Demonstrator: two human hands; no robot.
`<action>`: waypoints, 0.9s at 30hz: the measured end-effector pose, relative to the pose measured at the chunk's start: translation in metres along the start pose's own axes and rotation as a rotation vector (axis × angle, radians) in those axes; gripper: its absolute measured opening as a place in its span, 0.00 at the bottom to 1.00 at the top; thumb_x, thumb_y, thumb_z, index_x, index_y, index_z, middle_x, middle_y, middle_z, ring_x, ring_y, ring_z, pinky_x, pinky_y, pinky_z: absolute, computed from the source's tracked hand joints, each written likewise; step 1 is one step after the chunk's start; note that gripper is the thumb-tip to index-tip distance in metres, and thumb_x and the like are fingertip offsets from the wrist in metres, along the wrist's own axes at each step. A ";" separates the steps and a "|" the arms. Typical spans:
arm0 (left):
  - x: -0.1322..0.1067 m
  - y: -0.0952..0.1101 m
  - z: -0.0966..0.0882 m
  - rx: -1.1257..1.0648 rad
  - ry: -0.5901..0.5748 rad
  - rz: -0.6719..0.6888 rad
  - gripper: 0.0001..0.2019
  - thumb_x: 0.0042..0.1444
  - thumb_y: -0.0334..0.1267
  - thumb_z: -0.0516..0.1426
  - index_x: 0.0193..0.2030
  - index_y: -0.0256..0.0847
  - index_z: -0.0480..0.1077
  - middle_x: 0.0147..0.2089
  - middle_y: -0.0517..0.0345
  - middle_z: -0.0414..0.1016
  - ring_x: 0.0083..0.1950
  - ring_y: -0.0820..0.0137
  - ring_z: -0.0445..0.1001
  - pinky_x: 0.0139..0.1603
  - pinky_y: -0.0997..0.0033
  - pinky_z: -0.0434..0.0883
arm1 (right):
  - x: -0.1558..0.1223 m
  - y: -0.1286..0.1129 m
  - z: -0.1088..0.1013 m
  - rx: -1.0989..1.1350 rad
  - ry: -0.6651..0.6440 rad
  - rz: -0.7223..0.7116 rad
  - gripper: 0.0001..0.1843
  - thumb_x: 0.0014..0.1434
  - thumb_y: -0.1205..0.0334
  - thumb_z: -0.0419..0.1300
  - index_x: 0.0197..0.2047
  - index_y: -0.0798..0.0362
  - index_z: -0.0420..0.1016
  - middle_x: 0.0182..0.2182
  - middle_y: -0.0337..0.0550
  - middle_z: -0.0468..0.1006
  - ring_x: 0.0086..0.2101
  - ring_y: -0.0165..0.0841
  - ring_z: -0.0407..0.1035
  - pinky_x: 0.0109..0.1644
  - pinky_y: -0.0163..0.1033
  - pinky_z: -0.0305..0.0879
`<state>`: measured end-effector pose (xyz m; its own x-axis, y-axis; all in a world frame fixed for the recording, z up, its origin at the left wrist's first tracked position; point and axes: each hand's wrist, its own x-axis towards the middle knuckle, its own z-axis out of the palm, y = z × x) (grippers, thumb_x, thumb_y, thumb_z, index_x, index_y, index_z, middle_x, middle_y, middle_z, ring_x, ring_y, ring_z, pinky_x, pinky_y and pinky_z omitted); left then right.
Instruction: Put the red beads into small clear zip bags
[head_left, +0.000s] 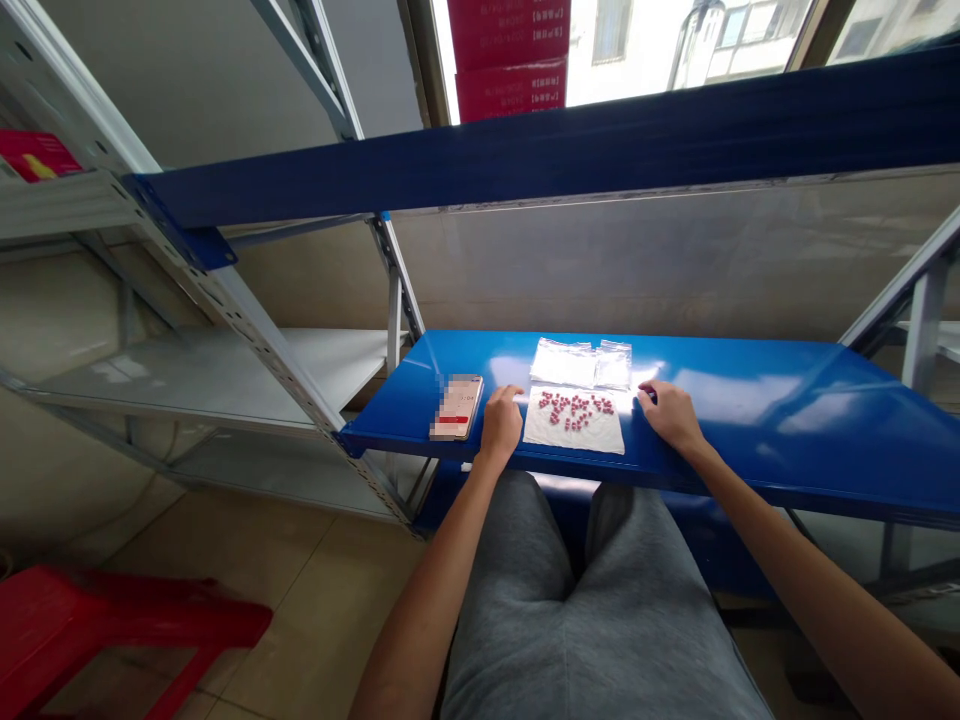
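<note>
My left hand (502, 422) rests on the blue shelf (757, 420) between a phone (466, 402) and a white cloth or paper sheet (538, 434). Its index finger points toward the sheet, the others are loosely bent, and I see nothing in it. On the sheet lie several small red pieces (576, 411), too small to name surely, spread in a loose patch. Just behind are clear plastic bags (562, 363), with a smaller stack of bags (613, 366) at their right. Right of the sheet, my right hand (671, 414) is loosely curved, thumb and index finger apart, holding nothing visible.
A dark blue beam (540, 150) crosses above the shelf. Grey metal uprights (259, 325) and white shelves (225, 375) stand at the left. Red boxes (511, 55) are stacked by the window. A red plastic stool (127, 610) stands on the floor at lower left.
</note>
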<state>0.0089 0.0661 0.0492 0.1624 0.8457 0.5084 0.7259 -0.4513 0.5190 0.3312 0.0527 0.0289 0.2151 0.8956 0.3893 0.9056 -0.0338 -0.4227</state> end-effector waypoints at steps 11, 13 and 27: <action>0.077 0.070 0.060 -0.098 -0.163 0.216 0.14 0.66 0.27 0.51 0.52 0.36 0.75 0.51 0.45 0.77 0.54 0.62 0.76 0.55 0.63 0.74 | 0.064 -0.009 0.017 0.292 0.040 0.325 0.12 0.50 0.59 0.68 0.36 0.58 0.80 0.35 0.56 0.83 0.38 0.44 0.76 0.44 0.44 0.68; 0.085 0.079 0.074 -0.115 -0.188 0.228 0.14 0.66 0.27 0.52 0.52 0.37 0.75 0.51 0.46 0.77 0.55 0.62 0.76 0.56 0.62 0.74 | 0.065 -0.008 0.017 0.333 0.056 0.330 0.09 0.49 0.61 0.68 0.33 0.57 0.80 0.33 0.54 0.82 0.36 0.42 0.75 0.43 0.44 0.68; 0.072 0.120 0.047 -0.464 -0.132 -0.091 0.24 0.68 0.45 0.56 0.66 0.35 0.65 0.55 0.40 0.78 0.50 0.60 0.80 0.48 0.63 0.76 | 0.003 -0.046 -0.028 0.854 -0.051 0.184 0.25 0.50 0.43 0.68 0.41 0.56 0.78 0.33 0.49 0.81 0.30 0.34 0.71 0.27 0.35 0.61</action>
<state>0.1388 0.0861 0.1153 0.2174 0.9027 0.3712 0.3716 -0.4282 0.8238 0.3002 0.0450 0.0721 0.2961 0.9281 0.2258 0.2698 0.1455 -0.9519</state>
